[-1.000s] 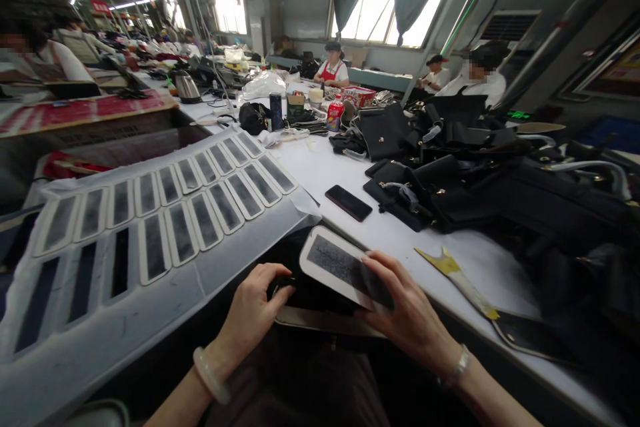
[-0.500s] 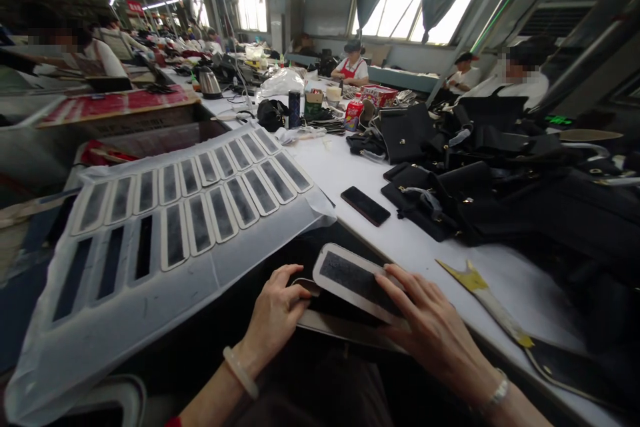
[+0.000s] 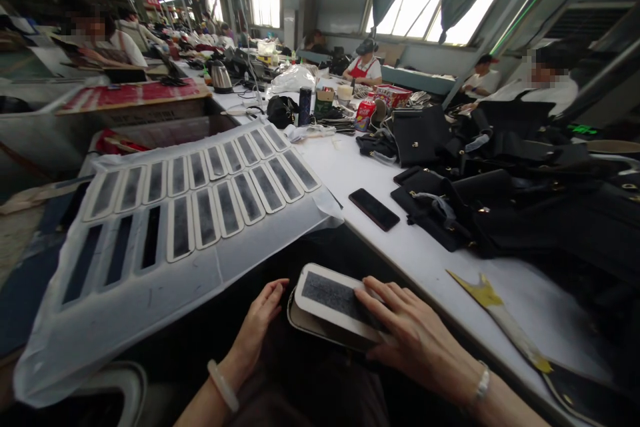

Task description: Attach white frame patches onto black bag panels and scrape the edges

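Pale-rimmed panel (image 3: 331,296): 1, 6 o'clock
Right hand (image 3: 413,325): gripping panel's 3 o'clock end
Left hand (image 3: 257,315): loosely curled, nothing held, by panel's 9 o'clock end
Panels (image 3: 180,230) on sheet (image 3: 165,297): 17, 9 o'clock
Phone (image 3: 374,209): 1, on desk (image 3: 345,167), 4 o'clock

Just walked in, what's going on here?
A person's right hand holds a pale-rimmed panel with a dark center over a pale-edged layer. Their left hand is beside the panel's left end, holding nothing visible. Similar panels lie in rows on a sheet to the left; a phone and a pile of black items lie on the white table to the right.
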Motion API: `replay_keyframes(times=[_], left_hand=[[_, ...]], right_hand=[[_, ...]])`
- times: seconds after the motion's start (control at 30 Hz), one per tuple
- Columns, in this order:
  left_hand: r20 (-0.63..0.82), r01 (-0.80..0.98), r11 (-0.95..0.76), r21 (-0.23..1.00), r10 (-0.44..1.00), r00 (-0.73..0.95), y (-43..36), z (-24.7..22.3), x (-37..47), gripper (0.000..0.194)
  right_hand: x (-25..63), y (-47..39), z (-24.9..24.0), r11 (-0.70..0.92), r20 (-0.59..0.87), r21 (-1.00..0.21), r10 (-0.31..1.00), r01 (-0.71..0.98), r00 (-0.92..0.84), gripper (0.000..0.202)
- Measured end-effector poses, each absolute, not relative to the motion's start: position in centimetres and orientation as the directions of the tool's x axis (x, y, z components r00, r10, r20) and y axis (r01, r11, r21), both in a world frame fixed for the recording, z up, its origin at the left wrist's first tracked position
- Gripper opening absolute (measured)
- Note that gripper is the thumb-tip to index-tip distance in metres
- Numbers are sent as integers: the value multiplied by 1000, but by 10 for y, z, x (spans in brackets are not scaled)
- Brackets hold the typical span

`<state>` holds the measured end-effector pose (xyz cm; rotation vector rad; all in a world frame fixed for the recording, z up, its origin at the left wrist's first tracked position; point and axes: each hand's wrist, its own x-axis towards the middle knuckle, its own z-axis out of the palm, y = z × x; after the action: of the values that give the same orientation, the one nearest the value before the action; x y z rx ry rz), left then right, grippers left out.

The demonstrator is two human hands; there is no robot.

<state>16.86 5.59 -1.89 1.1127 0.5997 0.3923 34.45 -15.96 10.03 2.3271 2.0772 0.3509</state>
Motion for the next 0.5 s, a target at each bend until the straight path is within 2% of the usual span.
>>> replay_keyframes(times=[0.1, 0.23, 0.37, 0.5], left_hand=[[-354, -7, 600, 800, 481, 802, 44, -42, 174, 56], [-398, 15, 734, 679, 351, 847, 27, -57, 184, 69], [-420, -1, 767, 642, 352, 836, 20, -60, 188, 72], [-445, 4, 746, 666, 394, 804, 18, -60, 188, 68]], right_hand=[[348, -157, 95, -124, 186, 177, 978, 976, 91, 100], [348, -158, 92, -141, 242, 215, 966, 966, 88, 98], [349, -161, 94, -102, 206, 228, 977, 968, 54, 102], [352, -154, 95, -129, 262, 231, 963, 964, 66, 91]])
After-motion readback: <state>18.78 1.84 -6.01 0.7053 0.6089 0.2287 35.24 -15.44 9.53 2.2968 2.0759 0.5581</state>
